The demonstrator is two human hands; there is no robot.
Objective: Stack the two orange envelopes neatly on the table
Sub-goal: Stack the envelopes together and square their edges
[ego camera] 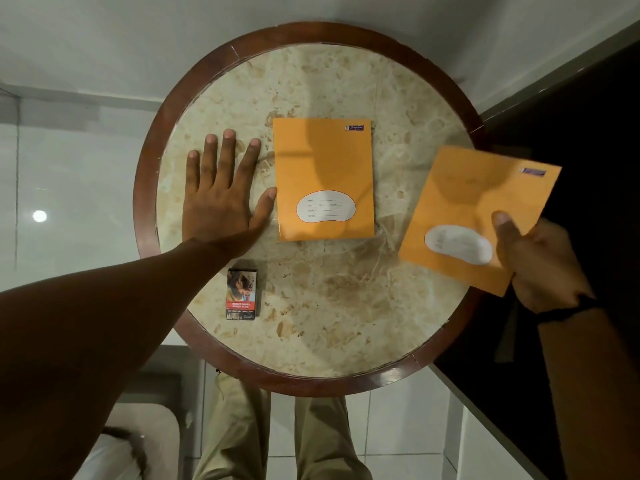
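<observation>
Orange and thin, both envelopes look light and a bit bendy — easy to slide, easy to crease. One envelope (323,180) lies flat near the middle of the round marble table (346,306). The right hand (540,265) pinches the second envelope (474,209) by its near corner, over the table's right edge. The left hand (221,195) lies spread flat, thumb touching the flat envelope's left edge.

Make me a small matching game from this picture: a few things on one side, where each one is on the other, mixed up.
Things:
1. flat envelope
2. tilted envelope
3. small box
4. left hand

Places:
A. pinched in the right hand, at the table's right edge
B. near edge of the table, left side
C. lying in the middle of the table
D. palm down beside the flat envelope

Pairs: 1-C, 2-A, 3-B, 4-D
</observation>
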